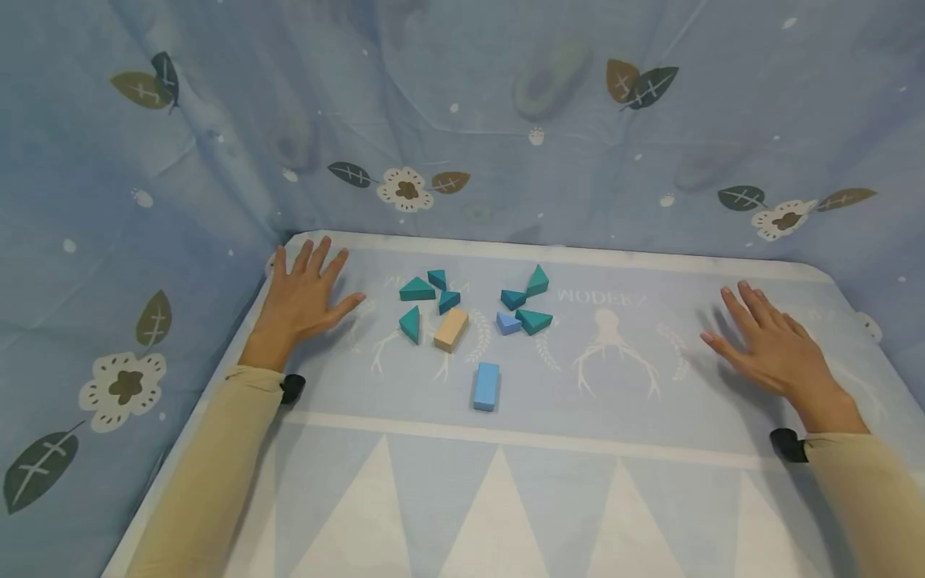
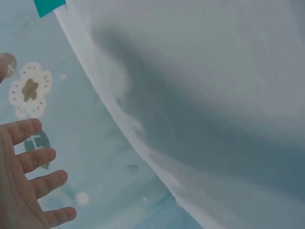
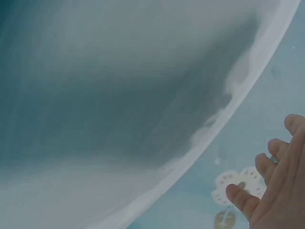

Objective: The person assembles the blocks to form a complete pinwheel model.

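The left hand (image 1: 303,297) and right hand (image 1: 780,345), fingers spread, are well apart at 10 and 3 o'clock from the blue block (image 1: 486,387). The left wrist view crops its hand and a teal piece (image 2: 49,5).

Blue flower-and-leaf-print curtain (image 1: 499,148) behind and beside blue-and-white triangle-patterned table cover (image 1: 564,405).

Pale lettering (image 1: 603,298) on tablecloth (image 1: 426,393), right of tan block (image 1: 451,330): roughly "MODER", end unclear. Beyond block: faint letters (image 1: 391,282), unreadable.
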The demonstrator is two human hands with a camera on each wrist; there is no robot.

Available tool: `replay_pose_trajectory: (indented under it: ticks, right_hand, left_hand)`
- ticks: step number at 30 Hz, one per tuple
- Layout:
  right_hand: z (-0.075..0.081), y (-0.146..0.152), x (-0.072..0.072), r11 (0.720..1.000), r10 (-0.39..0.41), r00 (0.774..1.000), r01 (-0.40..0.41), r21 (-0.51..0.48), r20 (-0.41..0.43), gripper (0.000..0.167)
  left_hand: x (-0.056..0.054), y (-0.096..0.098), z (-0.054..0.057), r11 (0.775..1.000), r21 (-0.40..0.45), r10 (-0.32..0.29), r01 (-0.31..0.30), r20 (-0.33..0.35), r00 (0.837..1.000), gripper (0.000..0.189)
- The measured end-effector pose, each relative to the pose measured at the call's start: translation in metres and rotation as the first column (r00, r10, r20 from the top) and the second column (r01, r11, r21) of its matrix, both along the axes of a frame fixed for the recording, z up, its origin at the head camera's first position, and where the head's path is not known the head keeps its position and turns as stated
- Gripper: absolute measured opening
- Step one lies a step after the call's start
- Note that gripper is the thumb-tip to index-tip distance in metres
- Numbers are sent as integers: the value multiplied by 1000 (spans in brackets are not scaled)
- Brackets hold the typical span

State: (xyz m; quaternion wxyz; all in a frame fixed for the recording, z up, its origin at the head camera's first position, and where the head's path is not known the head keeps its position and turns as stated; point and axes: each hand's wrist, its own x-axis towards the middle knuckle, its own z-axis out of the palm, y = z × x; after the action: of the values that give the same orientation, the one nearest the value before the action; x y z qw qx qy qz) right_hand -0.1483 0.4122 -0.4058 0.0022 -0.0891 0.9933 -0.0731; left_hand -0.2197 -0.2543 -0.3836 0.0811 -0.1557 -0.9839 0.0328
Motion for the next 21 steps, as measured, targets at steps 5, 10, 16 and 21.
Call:
replay_pose_trajectory:
  ticks: [5, 10, 16, 21]
  right_hand:
    - [0, -27, 2, 998, 64, 996, -63, 16, -56, 86]
    - [0, -70, 4, 985, 169, 977, -165, 42, -130, 87]
    - [2, -119, 7, 948, 317, 927, -311, 62, -202, 83]
    - [3, -156, 11, 895, 445, 861, -439, 84, -247, 77]
  left_hand:
    - [9, 12, 1, 992, 77, -96, 102, -73, 993, 74]
    - [21, 34, 2, 950, 158, -249, 270, -142, 958, 67]
    - [32, 62, 1, 902, 173, -376, 396, -139, 916, 60]
    - [37, 78, -2, 856, 179, -461, 485, -160, 873, 50]
